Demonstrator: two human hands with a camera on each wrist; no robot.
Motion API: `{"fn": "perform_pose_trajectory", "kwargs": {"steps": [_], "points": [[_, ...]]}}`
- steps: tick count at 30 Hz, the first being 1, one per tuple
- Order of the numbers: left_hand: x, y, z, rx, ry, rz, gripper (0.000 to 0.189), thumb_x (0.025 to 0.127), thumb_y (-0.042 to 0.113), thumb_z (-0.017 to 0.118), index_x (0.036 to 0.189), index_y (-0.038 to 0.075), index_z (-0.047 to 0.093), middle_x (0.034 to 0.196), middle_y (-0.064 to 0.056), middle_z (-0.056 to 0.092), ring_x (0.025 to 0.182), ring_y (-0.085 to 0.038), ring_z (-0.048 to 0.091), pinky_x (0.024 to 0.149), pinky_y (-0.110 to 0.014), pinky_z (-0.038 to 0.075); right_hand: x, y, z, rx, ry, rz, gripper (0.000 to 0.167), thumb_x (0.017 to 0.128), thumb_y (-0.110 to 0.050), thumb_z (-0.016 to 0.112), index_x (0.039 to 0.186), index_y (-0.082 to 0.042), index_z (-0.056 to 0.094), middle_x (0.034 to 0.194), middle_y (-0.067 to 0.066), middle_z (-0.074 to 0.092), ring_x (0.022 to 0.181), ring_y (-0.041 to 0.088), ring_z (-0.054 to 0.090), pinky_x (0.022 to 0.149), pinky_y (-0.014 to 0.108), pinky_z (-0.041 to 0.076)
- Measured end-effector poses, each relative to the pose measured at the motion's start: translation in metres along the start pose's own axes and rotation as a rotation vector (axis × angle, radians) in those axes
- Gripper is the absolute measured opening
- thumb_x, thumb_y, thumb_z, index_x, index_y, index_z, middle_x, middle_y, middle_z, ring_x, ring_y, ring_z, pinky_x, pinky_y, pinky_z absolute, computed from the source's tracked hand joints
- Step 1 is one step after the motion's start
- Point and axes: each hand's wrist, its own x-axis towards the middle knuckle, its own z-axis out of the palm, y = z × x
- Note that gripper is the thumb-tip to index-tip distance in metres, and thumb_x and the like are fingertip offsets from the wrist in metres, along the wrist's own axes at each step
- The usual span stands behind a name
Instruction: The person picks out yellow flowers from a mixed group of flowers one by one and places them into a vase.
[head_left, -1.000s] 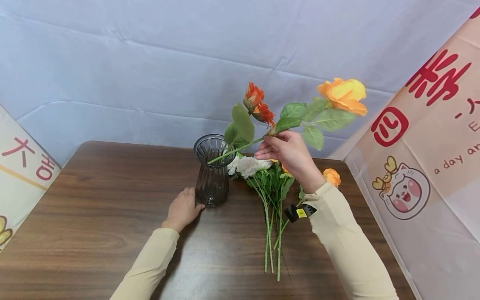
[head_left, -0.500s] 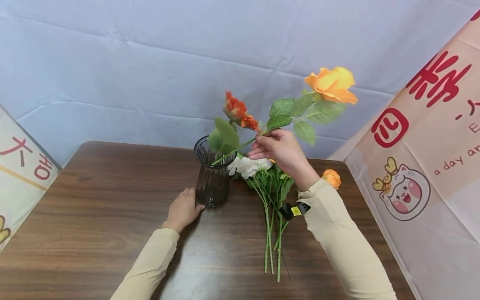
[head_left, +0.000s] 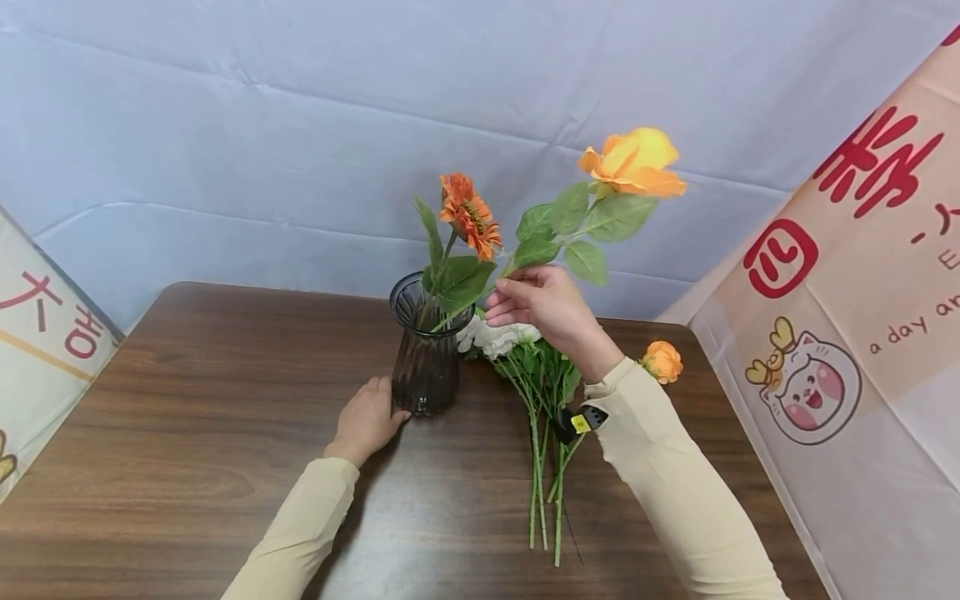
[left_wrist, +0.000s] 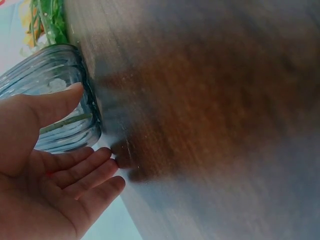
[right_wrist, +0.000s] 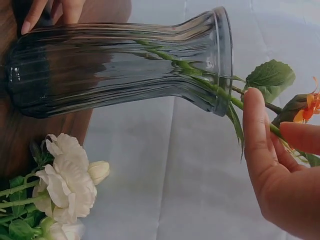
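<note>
My left hand (head_left: 367, 420) rests low against the left side of the grey ribbed glass vase (head_left: 426, 367). In the left wrist view its thumb lies along the vase, and the other fingers extend beside the base. An orange flower (head_left: 471, 218) with green leaves stands in the vase, leaning right. With my right hand (head_left: 546, 310) I pinch the stem of a yellow-orange rose (head_left: 633, 163) right of the rim. That rose leans right, and its lower stem (right_wrist: 165, 56) runs through the mouth into the vase, as the right wrist view shows.
White flowers (head_left: 498, 335) and several green stems (head_left: 542, 467) lie on the brown wooden table (head_left: 225, 433), right of the vase. An orange bloom (head_left: 663, 362) lies farther right, partly behind my forearm. A pale cloth backdrop (head_left: 300, 167) hangs behind the table.
My right hand has moved left and the rose has swung left and more upright, its stem deeper in the vase. The orange flower has shifted left and turned. My left hand stays put.
</note>
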Motion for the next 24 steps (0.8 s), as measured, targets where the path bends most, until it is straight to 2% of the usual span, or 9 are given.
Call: {"fn": "perform_pose_trajectory", "kwargs": {"steps": [8,13,19,24], "points": [[-0.001,0.0,-0.001,-0.002,-0.007,-0.01,0.063,0.081,0.028,0.07,0.124,-0.011,0.045,0.114,-0.023,0.053,0.104,-0.036,0.053,0.085,-0.045,0.046,0.001,0.003,0.002,-0.052,-0.079,0.045,0.023,0.095,-0.003,0.046,0.107,0.016,0.05,0.08,0.015,0.06,0.066,0.02,0.064,0.074,0.041,0.053],[-0.002,0.001,-0.001,-0.007,-0.006,-0.011,0.062,0.081,0.028,0.07,0.123,-0.011,0.045,0.112,-0.022,0.053,0.103,-0.035,0.053,0.084,-0.045,0.046,0.002,0.007,0.001,-0.09,-0.149,0.075,0.03,0.095,-0.005,0.045,0.116,0.017,0.045,0.083,0.015,0.06,0.068,0.02,0.063,0.076,0.043,0.052],[-0.002,0.0,0.0,-0.015,0.006,-0.008,0.062,0.08,0.027,0.071,0.122,-0.011,0.046,0.111,-0.022,0.054,0.101,-0.035,0.054,0.083,-0.045,0.047,0.001,0.011,-0.002,-0.1,-0.123,0.076,0.032,0.093,-0.005,0.051,0.117,0.016,0.048,0.086,0.02,0.061,0.072,0.026,0.064,0.075,0.045,0.053],[-0.002,0.0,0.001,-0.013,0.013,-0.007,0.061,0.08,0.028,0.071,0.122,-0.011,0.047,0.111,-0.022,0.054,0.101,-0.035,0.054,0.082,-0.045,0.047,0.0,0.012,-0.005,-0.095,-0.11,0.06,0.029,0.092,-0.004,0.051,0.115,0.014,0.05,0.086,0.02,0.061,0.071,0.025,0.064,0.073,0.043,0.053]]}}
